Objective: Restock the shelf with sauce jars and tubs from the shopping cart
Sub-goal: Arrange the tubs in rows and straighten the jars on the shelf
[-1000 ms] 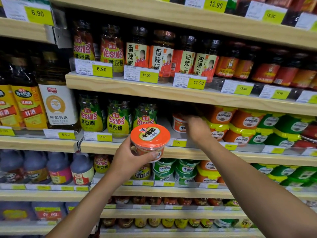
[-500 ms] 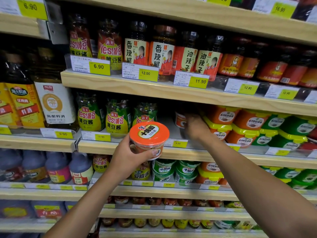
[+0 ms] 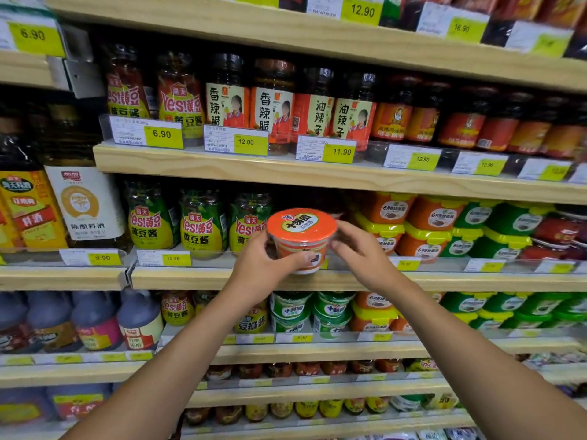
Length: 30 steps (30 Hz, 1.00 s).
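Observation:
An orange-lidded sauce tub point(image 3: 301, 239) is held up in front of the middle shelf point(image 3: 203, 277), level with its front edge. My left hand point(image 3: 263, 268) grips the tub from the left, thumb across its front. My right hand point(image 3: 359, 252) touches the tub's right side with curled fingers. Behind the tub is a dark gap between the green-labelled jars point(image 3: 203, 223) and the stacked orange and green tubs point(image 3: 422, 230). The shopping cart is out of view.
Above, a shelf carries chili sauce jars point(image 3: 276, 106) with yellow price tags point(image 3: 251, 144). Below are green-lidded tubs point(image 3: 314, 309) and dark bottles point(image 3: 95, 322). Large bottles point(image 3: 82, 201) stand at the left. Lower shelves hold small jars.
My right hand has come back out of the shelf gap and now meets the tub's right side. The left hand has carried the tub up and rightward toward the gap.

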Motion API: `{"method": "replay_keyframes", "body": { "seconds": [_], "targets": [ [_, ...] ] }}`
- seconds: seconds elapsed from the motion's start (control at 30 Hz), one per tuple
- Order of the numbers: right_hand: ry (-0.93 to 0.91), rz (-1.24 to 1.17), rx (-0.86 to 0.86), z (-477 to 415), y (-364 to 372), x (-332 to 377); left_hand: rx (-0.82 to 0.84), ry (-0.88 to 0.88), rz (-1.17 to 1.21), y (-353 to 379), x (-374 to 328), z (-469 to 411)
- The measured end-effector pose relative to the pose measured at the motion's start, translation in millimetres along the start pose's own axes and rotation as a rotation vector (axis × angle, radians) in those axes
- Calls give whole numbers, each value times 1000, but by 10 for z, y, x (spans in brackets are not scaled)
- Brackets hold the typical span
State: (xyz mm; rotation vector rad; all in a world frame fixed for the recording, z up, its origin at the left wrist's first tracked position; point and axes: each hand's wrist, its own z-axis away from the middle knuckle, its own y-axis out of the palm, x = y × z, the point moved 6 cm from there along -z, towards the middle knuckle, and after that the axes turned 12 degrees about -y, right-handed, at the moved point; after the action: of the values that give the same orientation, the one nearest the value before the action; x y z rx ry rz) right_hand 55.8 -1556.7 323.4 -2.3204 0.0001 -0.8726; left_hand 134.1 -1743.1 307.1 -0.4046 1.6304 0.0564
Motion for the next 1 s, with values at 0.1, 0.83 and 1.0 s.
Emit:
{"method": "replay_keyframes", "body": {
  "seconds": [0.1, 0.83, 1.0],
  "targets": [
    [45, -56, 3, 64, -2, 31, 1, 13, 1, 159, -146, -110],
    [168, -75, -396, -528, -192, -729, 30, 79, 167, 753, -140, -1295],
    [251, 83, -430, -651, -168, -879, 12, 61, 45, 839, -159, -1441]
  ]
}}
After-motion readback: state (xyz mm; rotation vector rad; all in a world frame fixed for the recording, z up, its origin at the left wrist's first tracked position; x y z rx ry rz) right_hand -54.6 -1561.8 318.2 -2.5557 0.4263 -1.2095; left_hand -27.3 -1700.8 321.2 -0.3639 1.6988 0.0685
